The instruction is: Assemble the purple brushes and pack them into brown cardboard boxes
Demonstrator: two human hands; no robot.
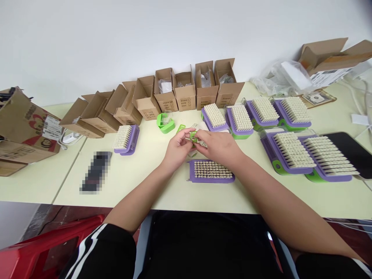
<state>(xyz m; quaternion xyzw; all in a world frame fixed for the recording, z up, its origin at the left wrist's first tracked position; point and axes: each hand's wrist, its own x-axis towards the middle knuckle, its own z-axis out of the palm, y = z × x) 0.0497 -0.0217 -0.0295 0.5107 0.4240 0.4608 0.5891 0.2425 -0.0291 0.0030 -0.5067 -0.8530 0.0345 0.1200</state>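
Both hands meet over the middle of the table, fingers pinched around a small green part [192,136]. My left hand [176,150] grips it from the left, with thumb and forefinger closed. On its other side, my right hand [220,148] has its fingertips closed against the same part; a thin, pale or metallic piece shows below them, too small to name. Just under my hands lies a purple block with rows of pale bristle-like tips [196,178]. A flat green piece [180,128] and some clear plastic lie behind my fingers, partly hidden.
Small open cardboard boxes [145,97] line the wall. Several purple-and-green bristled blocks [293,151] stand at right, another [125,138] at left. A green ring-shaped piece [166,126], a blurred dark object [95,172], a black tablet-like slab [348,149] and plastic bags [279,79] are also around.
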